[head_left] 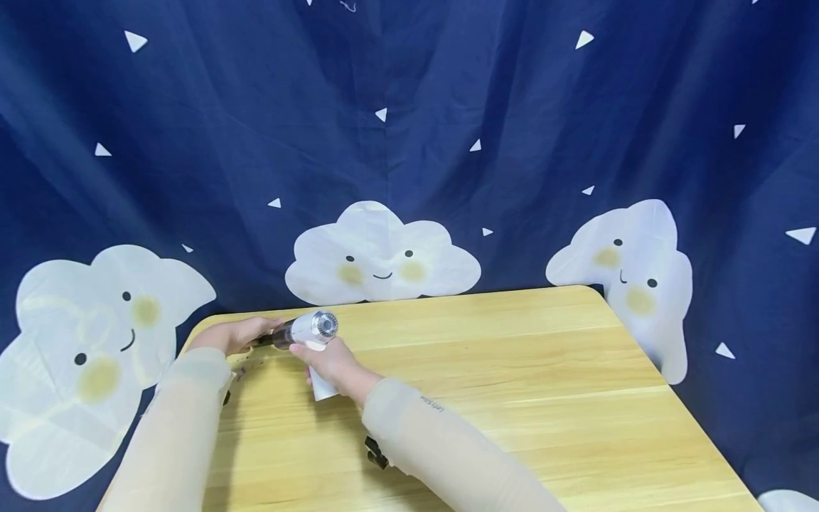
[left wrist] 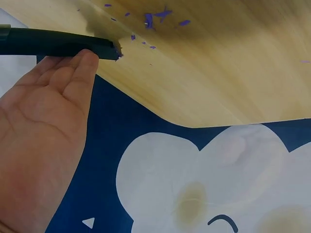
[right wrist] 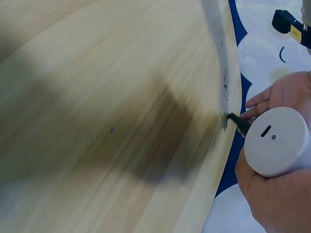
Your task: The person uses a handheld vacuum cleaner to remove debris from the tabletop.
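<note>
My right hand grips the white handle of a small handheld vacuum cleaner, whose silver round end faces back towards me. Its dark nozzle points to the table's far left corner, with purple bits clinging to the tip. My left hand has its fingers extended, fingertips right at the nozzle's underside near the tip. Below and beside the nozzle, small purple scraps lie scattered on the wood. In the right wrist view, the round white handle base shows a slot and a small hole.
The light wooden table has a rounded far left corner close to both hands. Behind it hangs a dark blue curtain with white clouds and triangles. One lone purple speck lies farther in on the tabletop.
</note>
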Tool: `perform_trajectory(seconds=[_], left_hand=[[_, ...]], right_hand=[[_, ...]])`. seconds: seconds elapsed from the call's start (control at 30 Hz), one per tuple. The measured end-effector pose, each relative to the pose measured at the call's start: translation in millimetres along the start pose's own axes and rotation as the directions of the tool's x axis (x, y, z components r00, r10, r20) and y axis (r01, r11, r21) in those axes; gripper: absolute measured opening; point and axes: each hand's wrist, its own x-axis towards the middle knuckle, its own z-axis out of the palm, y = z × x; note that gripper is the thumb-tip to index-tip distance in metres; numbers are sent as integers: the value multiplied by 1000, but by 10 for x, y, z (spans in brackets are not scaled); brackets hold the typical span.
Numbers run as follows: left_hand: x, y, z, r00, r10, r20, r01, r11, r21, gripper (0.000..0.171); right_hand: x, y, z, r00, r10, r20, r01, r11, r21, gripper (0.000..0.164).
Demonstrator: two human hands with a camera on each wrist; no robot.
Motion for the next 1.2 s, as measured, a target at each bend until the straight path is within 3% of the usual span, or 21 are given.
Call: perform_trajectory(seconds=[0.4,0.7,1.0,1.2], left_hand=[[-34,-114,-75,999,-38,-12,39,999,18,75],[-155,-155,-77,1000,-19,-7,19,1000,-11,61],[-165,-75,-45,997,-57,54,58,998,-24,75],[-144,-53,-13,994,-15,104,19,999,-42,79]], right_hand=[[-27,35,151,1000,11,11,-12,998,55,27],[-45,36,199,1000,15,-6,-15,1000,-12,28],[-51,-39,13,997,-34,70,41,995,-95,26],[-14,-136,-120,991,-63,115,83,980,-180,25]])
